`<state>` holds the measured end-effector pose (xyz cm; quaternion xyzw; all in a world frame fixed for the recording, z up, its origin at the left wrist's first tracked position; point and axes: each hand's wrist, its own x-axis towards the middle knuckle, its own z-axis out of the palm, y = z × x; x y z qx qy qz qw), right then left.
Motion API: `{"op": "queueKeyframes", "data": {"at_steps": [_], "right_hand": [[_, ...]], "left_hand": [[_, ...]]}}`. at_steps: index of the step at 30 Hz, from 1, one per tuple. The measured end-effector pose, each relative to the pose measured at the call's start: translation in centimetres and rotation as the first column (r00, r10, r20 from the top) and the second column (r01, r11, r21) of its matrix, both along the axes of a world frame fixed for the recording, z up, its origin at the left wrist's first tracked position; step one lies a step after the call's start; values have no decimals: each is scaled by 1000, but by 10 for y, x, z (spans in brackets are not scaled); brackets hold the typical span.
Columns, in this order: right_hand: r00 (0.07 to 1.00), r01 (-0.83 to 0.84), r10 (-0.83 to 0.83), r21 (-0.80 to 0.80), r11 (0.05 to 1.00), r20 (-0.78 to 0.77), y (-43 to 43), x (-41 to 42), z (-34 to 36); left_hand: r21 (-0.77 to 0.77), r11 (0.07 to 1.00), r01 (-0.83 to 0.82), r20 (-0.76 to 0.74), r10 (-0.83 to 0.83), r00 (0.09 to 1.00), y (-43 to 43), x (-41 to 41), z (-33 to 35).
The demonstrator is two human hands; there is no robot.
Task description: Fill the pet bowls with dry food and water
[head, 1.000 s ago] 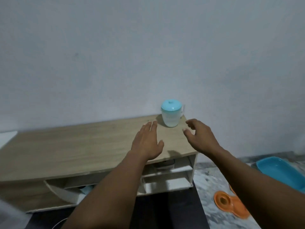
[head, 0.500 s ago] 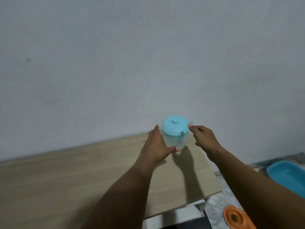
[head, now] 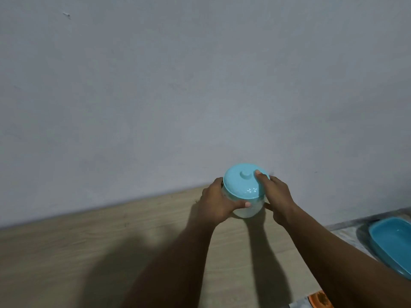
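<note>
A small translucent white jug (head: 248,210) with a light blue knobbed lid (head: 241,182) stands near the back right of a wooden cabinet top (head: 111,245), close to the wall. My left hand (head: 219,202) wraps around the jug's left side, thumb across its front. My right hand (head: 274,194) grips the right side, with one finger resting on the lid beside the knob. What the jug holds is hidden. A blue bowl (head: 391,243) lies on the floor at the right.
A grey wall (head: 200,85) rises directly behind the cabinet. An orange dish (head: 319,300) shows partly at the bottom edge, on the marbled floor (head: 347,235) to the right of the cabinet.
Both hands have gone from hovering apart in front of the jug to closing around it. My view has moved closer and over the cabinet top.
</note>
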<state>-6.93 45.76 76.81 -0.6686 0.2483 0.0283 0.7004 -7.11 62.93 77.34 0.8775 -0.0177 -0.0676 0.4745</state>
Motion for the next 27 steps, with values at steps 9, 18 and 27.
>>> {"op": "queueKeyframes", "data": {"at_steps": [9, 18, 27], "right_hand": [[998, 55, -56, -12, 998, -9, 43, 16, -8], [993, 117, -116, 25, 993, -14, 74, 34, -10], [998, 38, -35, 41, 998, -60, 72, 36, -3]], "left_hand": [[11, 997, 78, 10, -78, 997, 47, 22, 11], [80, 991, 111, -34, -109, 994, 71, 48, 25], [121, 990, 78, -41, -74, 996, 72, 46, 29]]}}
